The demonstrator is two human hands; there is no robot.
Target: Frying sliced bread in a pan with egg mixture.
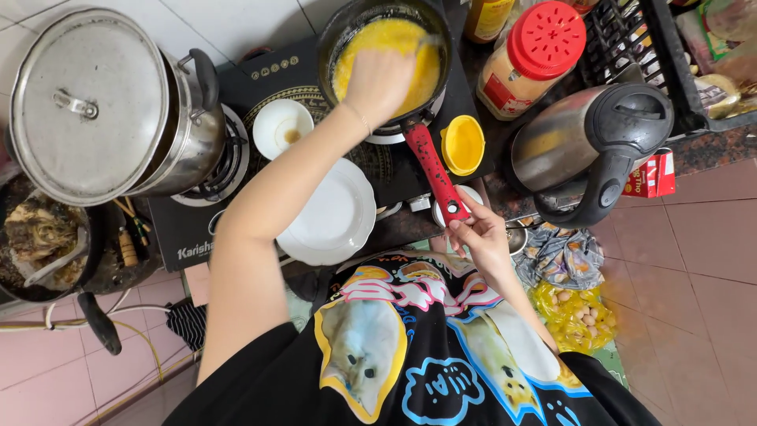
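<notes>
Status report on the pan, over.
Left hand fisted over egg in pan. Right hand pinching red handle end. White plate and yellow cup flank handle.

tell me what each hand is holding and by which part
The right hand grips the frying pan by the end of its red handle. The left hand, over the yellow egg, seems to hold a utensil, mostly hidden.

My left hand (380, 79) is over the frying pan (386, 47). My right hand (477, 233) grips its handle (434, 170). A plate (331, 213) lies left of the handle, a kettle (587, 146) right.
</notes>
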